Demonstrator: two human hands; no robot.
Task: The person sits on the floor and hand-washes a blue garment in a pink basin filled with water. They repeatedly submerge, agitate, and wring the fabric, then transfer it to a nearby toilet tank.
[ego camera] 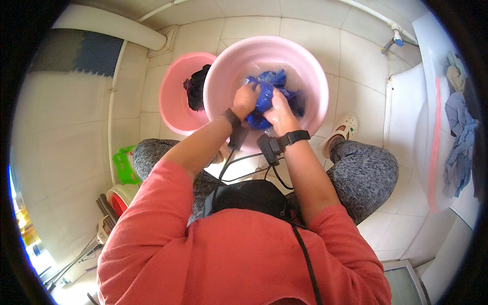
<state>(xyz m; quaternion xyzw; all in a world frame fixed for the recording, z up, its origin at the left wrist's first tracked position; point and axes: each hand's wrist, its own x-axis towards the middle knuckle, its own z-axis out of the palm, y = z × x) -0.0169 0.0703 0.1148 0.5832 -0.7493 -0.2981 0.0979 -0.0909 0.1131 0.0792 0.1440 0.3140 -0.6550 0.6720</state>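
Both my hands are inside a large pale pink plastic basin [221,76] that holds some cloudy water. My left hand [245,100] grips a bunched wet blue cloth [264,100] from one side. Against its other side, my right hand [279,108] is closed on the same cloth, fingers partly hidden. More of the blue fabric spreads beyond and below my hands, and a darker part lies in the water at the right. Each wrist wears a black strap with a small cabled device.
A smaller pink basin [171,103] with dark wet clothing [197,88] stands at the left, partly behind the large one. A green plastic packet [125,164] lies by my left knee. Clothes [457,133] rest at the far right. Black cables [244,176] hang between my forearms.
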